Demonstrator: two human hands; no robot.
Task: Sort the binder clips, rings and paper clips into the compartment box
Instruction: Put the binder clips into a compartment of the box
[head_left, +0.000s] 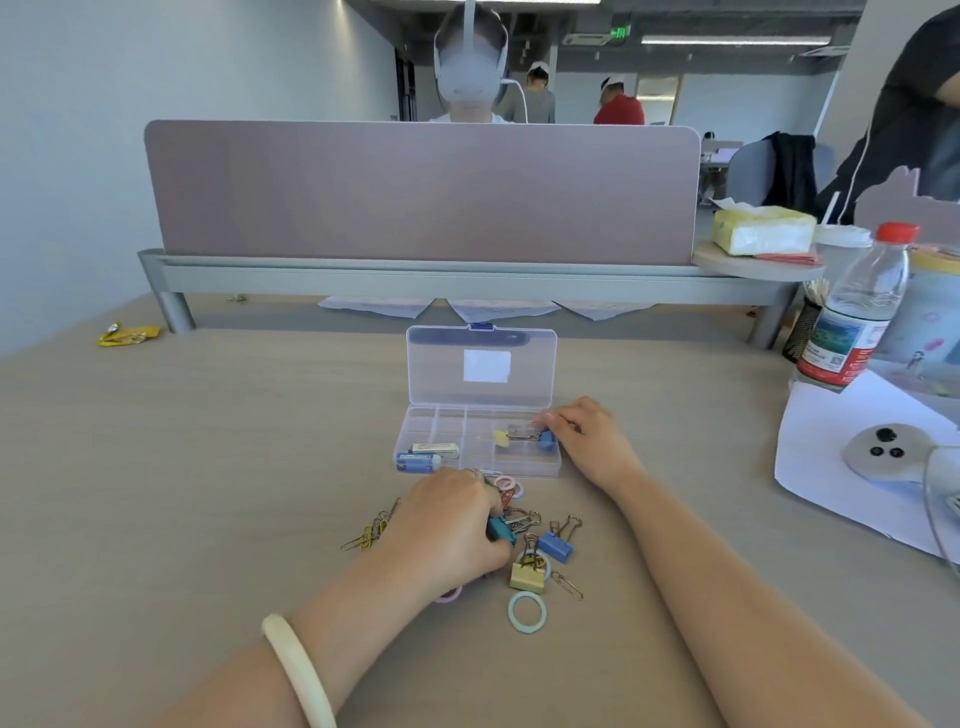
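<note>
A clear compartment box lies open on the desk, lid up. A yellow binder clip sits in its right compartment. My right hand rests at the box's right end, fingers closed on a blue binder clip inside that compartment. My left hand is down on the pile in front of the box, pinching a teal binder clip. Loose around it lie a blue binder clip, a gold binder clip, a pale green ring, a pink ring and gold paper clips.
Two small batteries or erasers lie in the box's left compartments. A water bottle and a white paper sheet with a grey device sit at right. A desk divider stands behind; a yellow wrapper lies far left.
</note>
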